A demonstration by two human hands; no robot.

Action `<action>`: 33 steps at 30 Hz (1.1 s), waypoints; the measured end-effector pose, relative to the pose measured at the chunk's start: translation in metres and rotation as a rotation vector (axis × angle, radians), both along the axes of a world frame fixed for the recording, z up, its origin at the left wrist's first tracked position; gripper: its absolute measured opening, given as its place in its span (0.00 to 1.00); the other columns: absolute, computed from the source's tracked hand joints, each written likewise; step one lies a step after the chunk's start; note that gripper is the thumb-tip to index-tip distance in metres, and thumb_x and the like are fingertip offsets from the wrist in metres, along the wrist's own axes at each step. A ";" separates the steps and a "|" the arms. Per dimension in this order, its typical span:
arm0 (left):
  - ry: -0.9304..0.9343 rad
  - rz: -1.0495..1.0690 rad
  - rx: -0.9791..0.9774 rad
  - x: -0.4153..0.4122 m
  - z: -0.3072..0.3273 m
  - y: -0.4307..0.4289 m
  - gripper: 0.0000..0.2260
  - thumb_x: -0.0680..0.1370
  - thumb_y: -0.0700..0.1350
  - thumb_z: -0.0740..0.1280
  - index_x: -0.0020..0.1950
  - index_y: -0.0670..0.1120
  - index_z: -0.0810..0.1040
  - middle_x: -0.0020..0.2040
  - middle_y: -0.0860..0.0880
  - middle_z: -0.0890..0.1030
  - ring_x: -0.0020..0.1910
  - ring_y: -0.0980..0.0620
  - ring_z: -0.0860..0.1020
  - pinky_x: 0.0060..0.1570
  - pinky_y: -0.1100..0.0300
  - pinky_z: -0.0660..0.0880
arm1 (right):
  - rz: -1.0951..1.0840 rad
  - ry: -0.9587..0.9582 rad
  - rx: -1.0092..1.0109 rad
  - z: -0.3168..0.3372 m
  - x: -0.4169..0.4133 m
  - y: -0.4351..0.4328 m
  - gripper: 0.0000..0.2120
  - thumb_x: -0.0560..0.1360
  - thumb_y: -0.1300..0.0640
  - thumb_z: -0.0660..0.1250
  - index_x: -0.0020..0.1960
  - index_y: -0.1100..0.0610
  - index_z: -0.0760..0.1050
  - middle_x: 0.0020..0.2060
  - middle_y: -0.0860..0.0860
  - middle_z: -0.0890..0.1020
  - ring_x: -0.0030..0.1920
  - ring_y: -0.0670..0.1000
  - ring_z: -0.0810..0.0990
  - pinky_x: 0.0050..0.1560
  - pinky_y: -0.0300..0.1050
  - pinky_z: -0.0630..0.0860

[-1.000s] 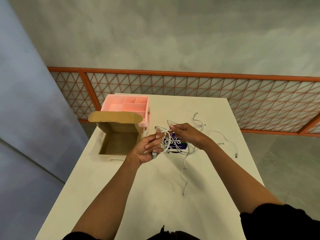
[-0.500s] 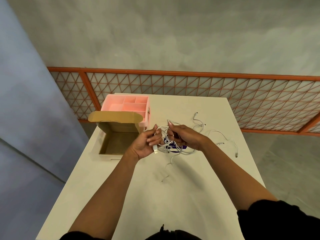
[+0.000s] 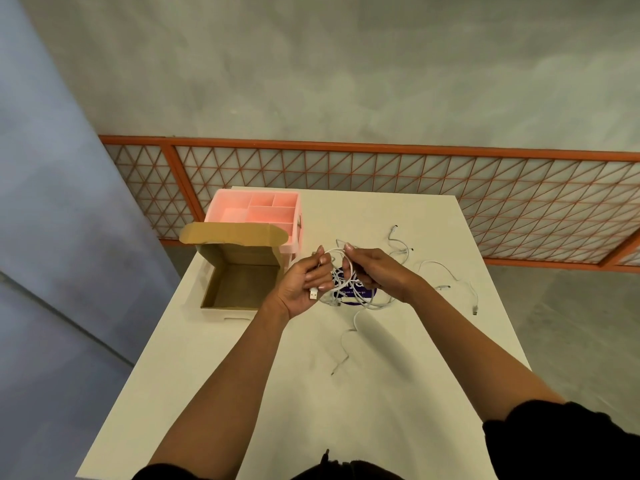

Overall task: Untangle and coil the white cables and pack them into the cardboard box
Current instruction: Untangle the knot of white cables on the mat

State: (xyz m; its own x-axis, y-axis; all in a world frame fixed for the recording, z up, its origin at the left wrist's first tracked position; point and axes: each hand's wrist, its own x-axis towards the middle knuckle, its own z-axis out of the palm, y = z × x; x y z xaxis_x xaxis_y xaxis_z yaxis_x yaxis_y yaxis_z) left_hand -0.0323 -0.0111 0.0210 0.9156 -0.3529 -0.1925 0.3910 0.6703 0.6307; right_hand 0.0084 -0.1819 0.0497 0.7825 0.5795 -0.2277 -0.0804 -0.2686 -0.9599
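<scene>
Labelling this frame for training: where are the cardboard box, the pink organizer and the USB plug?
cardboard box (image 3: pixel 239 289): head view, bare inner floor.
pink organizer (image 3: pixel 270 213): head view, floor of a middle compartment.
USB plug (image 3: pixel 313 292): head view, middle of the connector.

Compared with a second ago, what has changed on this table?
The cable has its loose tail swung leftward and shortened, drawn up as the left hand and right hand keep winding it. The cardboard box, pink tray and loose cables stayed put.
</scene>
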 end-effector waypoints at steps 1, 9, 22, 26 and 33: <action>-0.005 0.013 0.001 -0.001 -0.001 0.000 0.17 0.82 0.46 0.53 0.35 0.44 0.72 0.18 0.55 0.63 0.15 0.60 0.59 0.23 0.67 0.60 | 0.002 -0.019 0.002 -0.001 0.001 -0.003 0.17 0.81 0.46 0.57 0.42 0.57 0.74 0.27 0.44 0.73 0.27 0.45 0.59 0.27 0.35 0.58; -0.070 0.035 -0.114 -0.004 -0.003 0.003 0.13 0.76 0.47 0.67 0.55 0.39 0.78 0.19 0.53 0.64 0.18 0.56 0.54 0.23 0.68 0.65 | -0.036 -0.114 -0.118 -0.016 0.010 -0.020 0.12 0.82 0.56 0.57 0.45 0.56 0.76 0.36 0.51 0.77 0.32 0.47 0.70 0.34 0.39 0.68; -0.043 0.216 0.269 0.007 0.002 -0.003 0.17 0.82 0.45 0.58 0.70 0.42 0.69 0.40 0.45 0.85 0.37 0.54 0.83 0.61 0.51 0.74 | 0.243 -0.108 -0.600 -0.021 -0.010 0.000 0.20 0.83 0.53 0.51 0.53 0.62 0.79 0.29 0.51 0.68 0.30 0.49 0.66 0.30 0.37 0.67; -0.067 0.225 0.350 0.009 0.003 -0.009 0.11 0.83 0.45 0.56 0.63 0.47 0.72 0.47 0.43 0.85 0.44 0.52 0.84 0.55 0.55 0.78 | 0.336 -0.115 -0.602 -0.007 -0.013 0.007 0.21 0.82 0.50 0.54 0.53 0.60 0.81 0.27 0.50 0.67 0.28 0.48 0.65 0.31 0.38 0.69; -0.124 0.208 0.604 0.008 0.001 -0.013 0.10 0.84 0.46 0.53 0.57 0.49 0.73 0.54 0.44 0.83 0.48 0.51 0.83 0.47 0.62 0.79 | 0.486 -0.082 -0.610 0.020 -0.009 0.009 0.11 0.81 0.57 0.57 0.50 0.56 0.78 0.31 0.51 0.73 0.25 0.45 0.68 0.25 0.33 0.68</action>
